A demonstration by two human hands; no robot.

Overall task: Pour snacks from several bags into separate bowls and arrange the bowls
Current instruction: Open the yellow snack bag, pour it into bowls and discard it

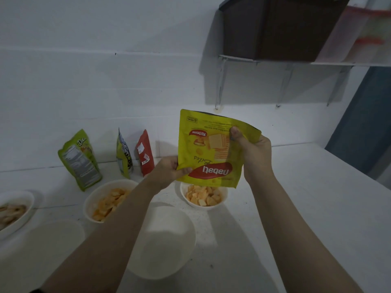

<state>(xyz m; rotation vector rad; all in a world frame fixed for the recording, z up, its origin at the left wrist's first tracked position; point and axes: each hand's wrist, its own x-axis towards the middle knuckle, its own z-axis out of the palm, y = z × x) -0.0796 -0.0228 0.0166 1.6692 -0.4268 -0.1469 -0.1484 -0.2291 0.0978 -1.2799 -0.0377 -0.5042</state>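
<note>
I hold a yellow Nabati bag (208,149) upside down, its mouth just above a small white bowl (186,197) filled with orange wafer pieces. My left hand (169,171) pinches the bag's lower left edge. My right hand (250,151) grips its upper right side, thumb on the front. Left of that, a second white bowl (91,199) holds similar orange pieces, partly hidden by my left forearm. An empty white bowl (169,246) sits near me. At the left edge another bowl (19,210) holds pale brown snacks.
Three bags lean against the white wall: a green one (79,160), a yellow-green one (124,154) and a red one (145,156). A pale round bowl or lid (57,233) lies at front left. A dark box (275,28) sits on a shelf above right. The white table (306,208) extends right.
</note>
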